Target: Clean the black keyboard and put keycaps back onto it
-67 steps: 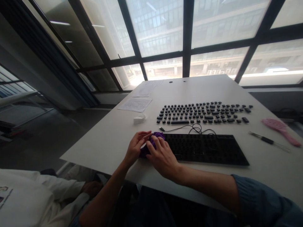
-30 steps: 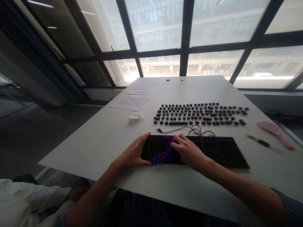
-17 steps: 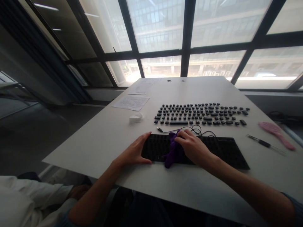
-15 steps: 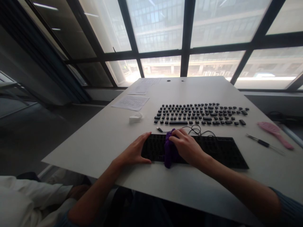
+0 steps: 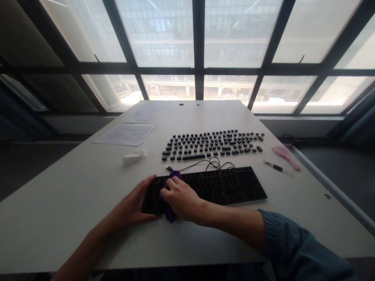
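A black keyboard base (image 5: 222,185) with its keycaps off lies flat near the front of the table. My left hand (image 5: 136,203) grips its left end, thumb at the front edge and fingers at the back edge. In my right hand (image 5: 183,197) is a bunched purple cloth (image 5: 170,214), pressed on the left part of the base. The cloth hangs over the front edge, and part of it is hidden under my fingers. Behind the base lies its black cable (image 5: 190,166), loosely coiled, with a USB plug (image 5: 169,168) at the end.
Rows of black keycaps (image 5: 193,157) are laid out behind the keyboard. To the right lie a pink hairbrush (image 5: 285,156) and a thin dark-handled tool (image 5: 277,167). A crumpled white tissue (image 5: 133,157) and printed papers (image 5: 125,134) are at the left on the white table (image 5: 73,218).
The view has turned to the right. My right hand and the purple cloth have moved slightly left along the keyboard base. My left hand keeps its hold on the left end.
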Available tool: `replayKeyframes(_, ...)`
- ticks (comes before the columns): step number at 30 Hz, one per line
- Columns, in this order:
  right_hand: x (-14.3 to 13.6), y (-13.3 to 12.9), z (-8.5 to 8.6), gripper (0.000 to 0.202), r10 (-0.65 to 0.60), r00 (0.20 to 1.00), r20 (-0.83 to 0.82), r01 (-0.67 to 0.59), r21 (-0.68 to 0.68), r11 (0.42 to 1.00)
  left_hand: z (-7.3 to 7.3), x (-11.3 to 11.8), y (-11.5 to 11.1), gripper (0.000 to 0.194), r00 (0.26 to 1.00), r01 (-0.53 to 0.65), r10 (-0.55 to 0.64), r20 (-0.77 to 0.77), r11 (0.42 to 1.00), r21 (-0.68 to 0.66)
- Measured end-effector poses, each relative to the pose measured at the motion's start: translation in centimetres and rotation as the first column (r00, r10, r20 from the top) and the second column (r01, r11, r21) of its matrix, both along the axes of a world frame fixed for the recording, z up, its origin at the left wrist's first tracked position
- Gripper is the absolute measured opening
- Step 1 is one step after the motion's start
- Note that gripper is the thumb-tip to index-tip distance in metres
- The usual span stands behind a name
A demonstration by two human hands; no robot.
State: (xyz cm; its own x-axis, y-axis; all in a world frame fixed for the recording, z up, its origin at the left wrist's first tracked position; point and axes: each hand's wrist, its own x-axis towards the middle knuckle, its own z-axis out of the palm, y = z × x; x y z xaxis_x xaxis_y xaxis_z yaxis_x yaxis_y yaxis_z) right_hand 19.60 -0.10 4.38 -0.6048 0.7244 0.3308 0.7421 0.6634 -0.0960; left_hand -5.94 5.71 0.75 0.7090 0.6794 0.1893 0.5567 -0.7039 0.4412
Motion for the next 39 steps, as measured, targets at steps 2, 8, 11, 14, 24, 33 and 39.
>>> replayKeyframes(2, 0.9, -0.3, 0.5, 0.006, 0.007, 1.0, 0.02, -0.007, -0.003, 1.0, -0.1, -0.1, 0.1, 0.12, 1.0, -0.006, 0.006, -0.003, 1.0, -0.001)
replayKeyframes(8, 3.9, -1.2, 0.7, 0.012, -0.058, 0.998, 0.021, 0.059, -0.05, 0.997, 0.2, 0.1, 0.0, 0.119, 1.0, -0.015, 0.015, 0.012, 1.0, -0.019)
replayKeyframes(11, 5.5, -1.6, 0.7, 0.018, -0.09, 0.996, 0.015, 0.091, -0.095, 0.991, 0.2, 0.1, -0.1, 0.121, 1.0, -0.016, 0.016, -0.001, 0.999, -0.032)
replayKeyframes(14, 7.0, -1.9, 0.8, 0.024, -0.13, 0.992, -0.005, 0.128, -0.136, 0.982, 0.4, 0.1, -0.3, 0.121, 1.0, -0.014, 0.013, -0.012, 1.0, -0.025)
replayKeyframes(24, 9.4, -2.7, 1.1, 0.017, -0.249, 0.966, -0.07, 0.234, -0.172, 0.957, 1.1, 0.5, -0.9, 0.12, 1.0, -0.027, 0.026, -0.017, 0.999, -0.035)
replayKeyframes(33, 7.5, -3.2, -0.2, 0.012, -0.24, 0.965, -0.109, 0.225, -0.135, 0.965, 1.0, 0.6, -1.0, 0.128, 0.999, -0.029, 0.031, 0.016, 0.997, -0.068)
replayKeyframes(39, 5.4, -1.1, 0.7, 0.011, -0.188, 0.929, -0.318, 0.167, -0.094, 0.982, 0.8, 0.6, -0.8, 0.13, 0.999, -0.008, 0.01, 0.034, 0.998, -0.066)
